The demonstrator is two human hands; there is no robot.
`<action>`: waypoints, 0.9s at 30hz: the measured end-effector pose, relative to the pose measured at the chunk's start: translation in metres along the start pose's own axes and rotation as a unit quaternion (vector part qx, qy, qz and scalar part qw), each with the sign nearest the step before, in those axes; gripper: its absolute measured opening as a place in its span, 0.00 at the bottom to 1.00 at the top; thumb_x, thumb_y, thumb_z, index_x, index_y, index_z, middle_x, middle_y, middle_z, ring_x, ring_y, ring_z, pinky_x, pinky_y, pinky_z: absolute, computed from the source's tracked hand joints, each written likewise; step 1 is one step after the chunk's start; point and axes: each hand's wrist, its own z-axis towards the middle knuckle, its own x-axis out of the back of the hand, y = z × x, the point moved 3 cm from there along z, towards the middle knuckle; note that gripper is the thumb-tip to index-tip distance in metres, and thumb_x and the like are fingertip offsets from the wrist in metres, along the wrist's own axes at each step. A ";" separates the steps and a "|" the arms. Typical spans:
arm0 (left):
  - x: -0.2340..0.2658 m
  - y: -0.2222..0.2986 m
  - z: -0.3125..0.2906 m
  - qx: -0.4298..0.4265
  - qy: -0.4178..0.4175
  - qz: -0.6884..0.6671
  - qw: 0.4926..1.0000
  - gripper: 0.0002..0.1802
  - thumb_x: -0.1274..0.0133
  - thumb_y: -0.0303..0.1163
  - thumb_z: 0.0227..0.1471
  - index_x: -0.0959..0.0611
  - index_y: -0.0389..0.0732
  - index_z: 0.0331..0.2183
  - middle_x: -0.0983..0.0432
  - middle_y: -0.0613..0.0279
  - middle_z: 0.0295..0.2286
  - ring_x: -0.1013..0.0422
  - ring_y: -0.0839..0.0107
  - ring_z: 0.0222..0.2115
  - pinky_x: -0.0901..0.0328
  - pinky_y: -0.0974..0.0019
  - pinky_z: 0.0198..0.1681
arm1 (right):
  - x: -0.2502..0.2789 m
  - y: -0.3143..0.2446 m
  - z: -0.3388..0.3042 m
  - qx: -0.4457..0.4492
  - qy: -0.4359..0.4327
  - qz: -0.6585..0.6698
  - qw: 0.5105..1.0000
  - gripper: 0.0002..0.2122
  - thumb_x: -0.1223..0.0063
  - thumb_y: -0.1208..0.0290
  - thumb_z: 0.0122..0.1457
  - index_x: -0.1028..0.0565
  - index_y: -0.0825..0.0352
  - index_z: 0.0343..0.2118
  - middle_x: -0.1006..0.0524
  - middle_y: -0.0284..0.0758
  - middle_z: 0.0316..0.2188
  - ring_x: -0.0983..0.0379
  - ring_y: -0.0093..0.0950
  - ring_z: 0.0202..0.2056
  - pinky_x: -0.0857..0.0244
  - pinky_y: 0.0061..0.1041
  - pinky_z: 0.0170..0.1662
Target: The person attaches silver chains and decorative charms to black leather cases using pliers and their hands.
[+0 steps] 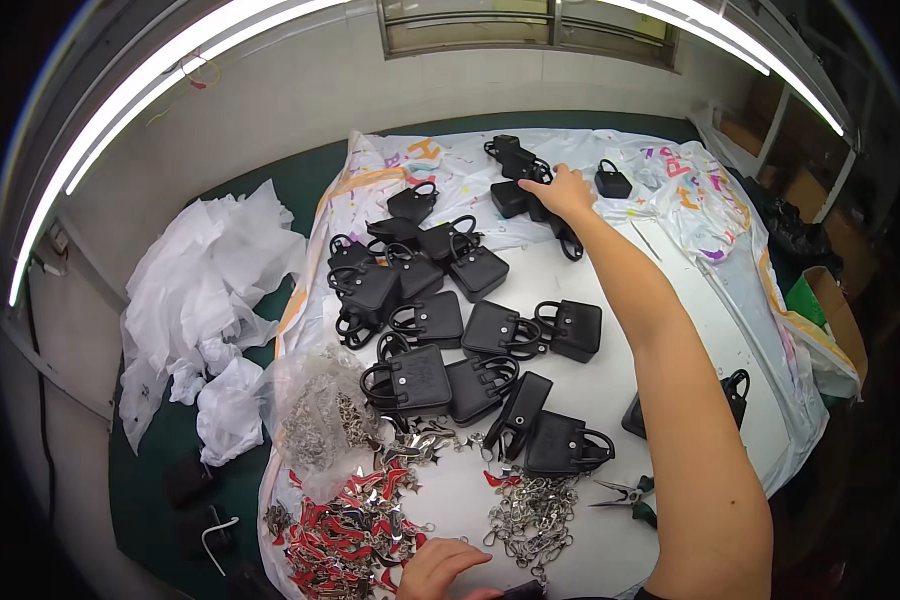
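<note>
Many black bags point(421, 380), right hand point(568, 193) at some, left hand point(436, 568) by charms point(335, 530), grips unclear

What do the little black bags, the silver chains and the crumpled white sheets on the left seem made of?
Black bags: probably leather or faux leather, matte with soft highlights.
Silver chains: likely shiny metal, judging by glinting links.
White sheets: perhaps thin plastic or tissue, slightly translucent and creased.
</note>
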 end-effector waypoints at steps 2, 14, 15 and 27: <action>-0.001 0.008 -0.003 0.018 0.016 -0.024 0.999 0.23 0.35 0.36 0.44 0.21 0.36 0.42 0.24 0.49 0.37 0.28 0.51 0.38 0.33 0.53 0.43 | -0.019 -0.014 -0.004 -0.048 -0.019 0.043 0.998 0.52 0.39 0.30 0.35 0.39 0.57 0.63 0.36 0.45 0.60 0.41 0.49 0.61 0.48 0.58 0.57; 0.008 0.003 0.011 0.007 0.011 -0.068 0.998 0.21 0.33 0.38 0.43 0.21 0.37 0.38 0.25 0.51 0.32 0.28 0.50 0.33 0.35 0.53 0.39 | -0.021 -0.054 -0.050 0.169 -0.384 0.106 0.901 0.47 0.31 0.48 0.39 0.38 0.65 0.62 0.33 0.45 0.57 0.32 0.37 0.54 0.29 0.34 0.47; 0.007 0.004 0.011 0.008 0.009 -0.075 0.997 0.21 0.33 0.38 0.43 0.21 0.37 0.38 0.25 0.51 0.32 0.28 0.50 0.33 0.35 0.53 0.39 | -0.015 -0.044 -0.055 0.155 -0.435 0.109 0.881 0.46 0.32 0.46 0.42 0.39 0.64 0.63 0.36 0.44 0.60 0.34 0.36 0.56 0.28 0.35 0.47; 0.010 0.013 0.014 0.001 -0.011 -0.035 0.999 0.16 0.34 0.28 0.44 0.20 0.35 0.36 0.24 0.53 0.29 0.27 0.56 0.31 0.33 0.59 0.36 | 0.011 0.026 -0.022 0.081 0.042 -0.047 0.995 0.38 0.33 0.41 0.40 0.25 0.69 0.47 0.21 0.40 0.36 0.25 0.31 0.40 0.33 0.30 0.44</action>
